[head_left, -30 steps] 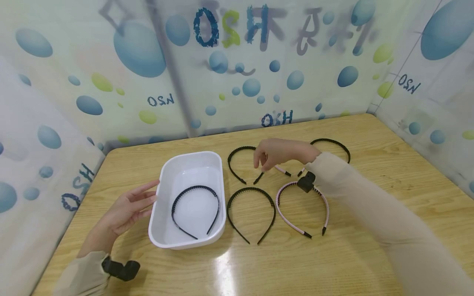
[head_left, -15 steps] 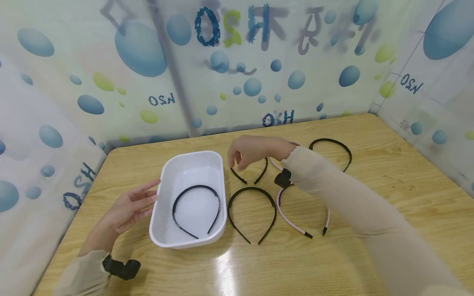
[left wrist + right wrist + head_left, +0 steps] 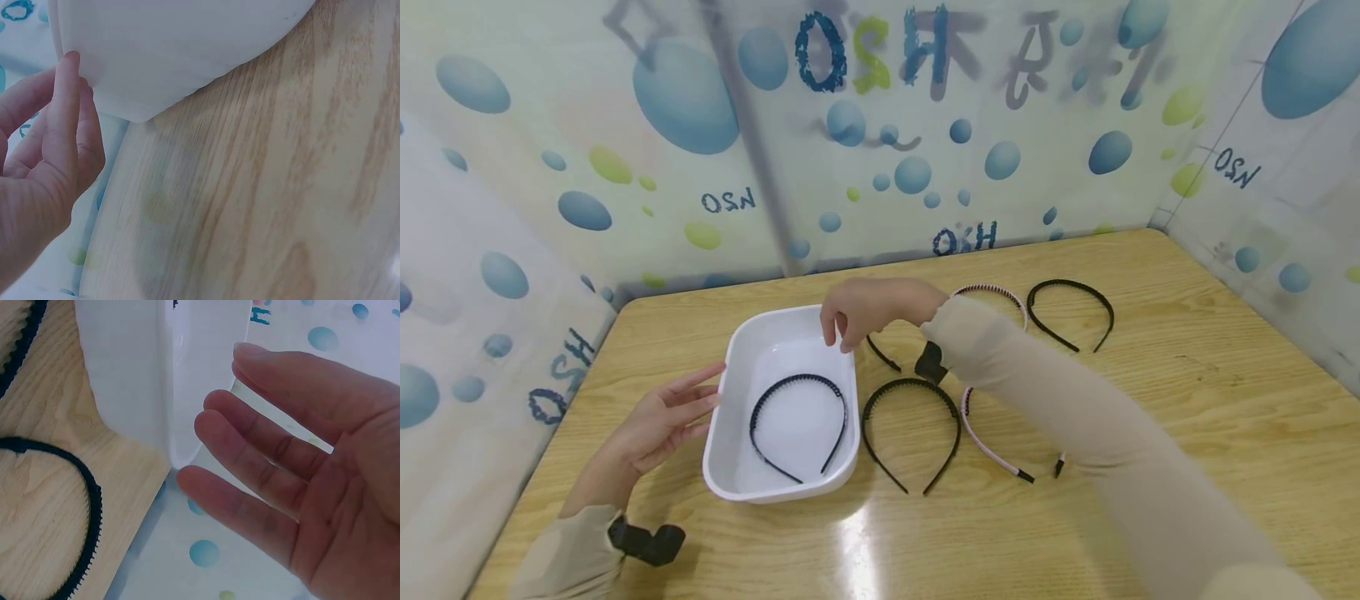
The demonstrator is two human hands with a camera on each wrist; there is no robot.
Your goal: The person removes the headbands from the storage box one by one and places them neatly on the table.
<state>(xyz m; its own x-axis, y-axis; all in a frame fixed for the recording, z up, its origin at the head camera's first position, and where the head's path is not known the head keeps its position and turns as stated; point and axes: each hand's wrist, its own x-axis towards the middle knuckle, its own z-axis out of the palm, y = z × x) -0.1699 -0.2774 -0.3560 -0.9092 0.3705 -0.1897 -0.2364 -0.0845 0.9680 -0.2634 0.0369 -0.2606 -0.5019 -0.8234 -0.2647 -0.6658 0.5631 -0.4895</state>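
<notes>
A white plastic tub (image 3: 775, 354) stands on the wooden table with one black toothed headband (image 3: 801, 377) lying inside. My left hand (image 3: 655, 425) touches the tub's left side with extended fingers; in the left wrist view its fingertips (image 3: 72, 59) meet the tub's outer wall (image 3: 169, 50). Over the tub's far right rim hovers my right hand (image 3: 868, 308), holding nothing. Its fingers are loosely bent and spread in the right wrist view, beside the tub (image 3: 125, 369). Below that wrist, a black headband (image 3: 882, 354) on the table is partly hidden.
Right of the tub lies another black headband (image 3: 913, 382). A pink headband (image 3: 992, 456) beside it is partly covered by the right sleeve (image 3: 1060, 392). Farther back are a second pink headband (image 3: 991, 287) and a black one (image 3: 1070, 282). A printed curtain (image 3: 880, 242) borders the table.
My empty right hand has moved left, from above the back headbands to the tub's far right rim. The left hand, tub and headbands stay in place.
</notes>
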